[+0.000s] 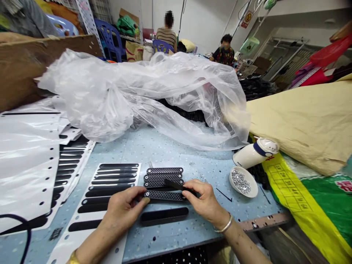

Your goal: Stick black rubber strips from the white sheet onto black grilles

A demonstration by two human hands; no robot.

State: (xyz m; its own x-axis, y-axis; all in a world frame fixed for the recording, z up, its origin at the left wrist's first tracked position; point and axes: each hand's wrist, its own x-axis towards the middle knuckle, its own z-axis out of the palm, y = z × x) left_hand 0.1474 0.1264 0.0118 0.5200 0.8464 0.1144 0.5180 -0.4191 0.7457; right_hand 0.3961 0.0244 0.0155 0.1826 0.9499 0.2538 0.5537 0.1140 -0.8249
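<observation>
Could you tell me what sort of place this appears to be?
Probably a small assembly workshop: black strips lined up on a worktable, a bowl of metal bits, other people seated behind.

The one view comes from a camera worn on the person's head, facing forward and tilted down over a pale blue worktable (165, 150). It sits near. The left hand (123, 209) and right hand (203, 200) fill the lower centre of the frame, and the weave of the black mesh strip (165, 196) held between them reads clearly. The wide lens also takes in a clear plastic bag (143, 91) mid-frame and two seated people (167, 33) at upper centre, far off.
</observation>
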